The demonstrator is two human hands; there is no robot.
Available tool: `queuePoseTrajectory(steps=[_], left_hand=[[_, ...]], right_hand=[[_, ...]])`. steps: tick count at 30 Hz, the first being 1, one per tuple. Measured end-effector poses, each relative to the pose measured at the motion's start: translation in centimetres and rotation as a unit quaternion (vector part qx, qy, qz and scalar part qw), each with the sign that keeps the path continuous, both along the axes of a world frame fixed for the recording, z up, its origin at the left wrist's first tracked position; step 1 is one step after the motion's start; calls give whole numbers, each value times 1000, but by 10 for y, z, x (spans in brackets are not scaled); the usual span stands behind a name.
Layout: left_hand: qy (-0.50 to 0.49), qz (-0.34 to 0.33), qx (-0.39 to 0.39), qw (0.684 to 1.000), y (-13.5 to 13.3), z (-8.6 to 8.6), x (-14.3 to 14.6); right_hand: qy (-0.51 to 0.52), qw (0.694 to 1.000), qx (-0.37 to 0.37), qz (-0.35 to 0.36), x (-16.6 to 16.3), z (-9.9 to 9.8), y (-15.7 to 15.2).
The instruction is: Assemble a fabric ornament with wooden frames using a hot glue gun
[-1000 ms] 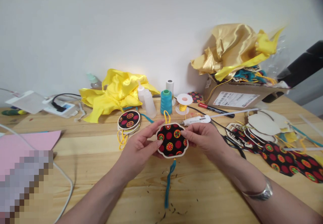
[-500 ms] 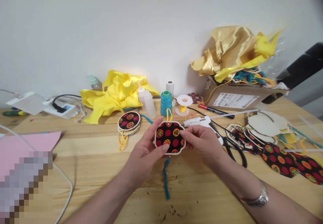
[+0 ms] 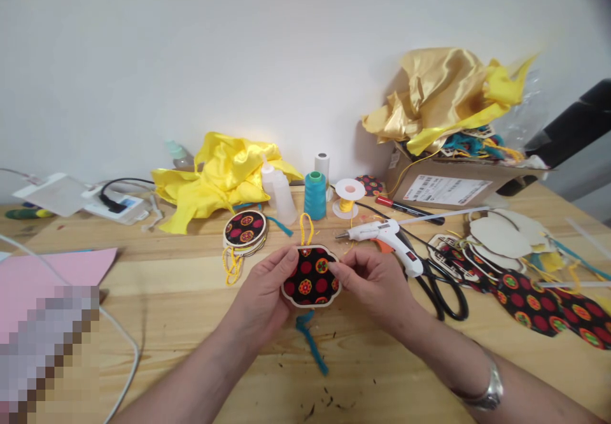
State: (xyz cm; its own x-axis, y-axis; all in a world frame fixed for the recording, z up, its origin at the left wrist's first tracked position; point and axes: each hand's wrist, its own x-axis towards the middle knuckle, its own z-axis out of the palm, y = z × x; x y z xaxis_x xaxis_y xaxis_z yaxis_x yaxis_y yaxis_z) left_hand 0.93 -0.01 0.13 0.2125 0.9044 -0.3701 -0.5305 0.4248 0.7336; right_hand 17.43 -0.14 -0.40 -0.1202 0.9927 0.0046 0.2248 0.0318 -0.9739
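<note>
Between my two hands is a scalloped ornament [image 3: 312,277], black fabric with red and flowered dots inside a pale rim. A yellow cord loop [image 3: 307,229] sticks up from its top, and a teal ribbon [image 3: 312,344] hangs below. My left hand [image 3: 273,284] grips its left side, thumb on the upper edge and fingers behind. My right hand [image 3: 375,284] pinches the right edge between thumb and fingers; its fingertips behind are hidden. Just beyond my right hand lie a white glue gun [image 3: 382,232] and black-handled scissors [image 3: 449,290].
A stack of round ornaments [image 3: 245,230] lies left of centre, near yellow satin [image 3: 214,176]. Behind stand a teal thread spool [image 3: 315,196] and a squeeze bottle [image 3: 284,198]. To the right are a cardboard box [image 3: 439,182], pale cutouts [image 3: 501,233] and patterned fabric [image 3: 527,303].
Both hands have lowered the ornament slightly towards me and to the left. My left thumb has moved from its lower front to the upper left edge. More of the glue gun shows.
</note>
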Motion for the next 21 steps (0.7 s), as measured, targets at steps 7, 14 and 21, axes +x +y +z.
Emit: queuePoseTrajectory(steps=[7, 14, 21], left_hand=[[-27, -27, 48, 998, 2, -3, -8], [-14, -36, 132, 990, 2, 1, -13], [2, -18, 130, 991, -1, 6, -9]], right_hand=[[-85, 982, 168, 2, 2, 4, -6], [-82, 964, 252, 31, 6, 9, -10], [-45, 979, 198, 31, 7, 7, -7]])
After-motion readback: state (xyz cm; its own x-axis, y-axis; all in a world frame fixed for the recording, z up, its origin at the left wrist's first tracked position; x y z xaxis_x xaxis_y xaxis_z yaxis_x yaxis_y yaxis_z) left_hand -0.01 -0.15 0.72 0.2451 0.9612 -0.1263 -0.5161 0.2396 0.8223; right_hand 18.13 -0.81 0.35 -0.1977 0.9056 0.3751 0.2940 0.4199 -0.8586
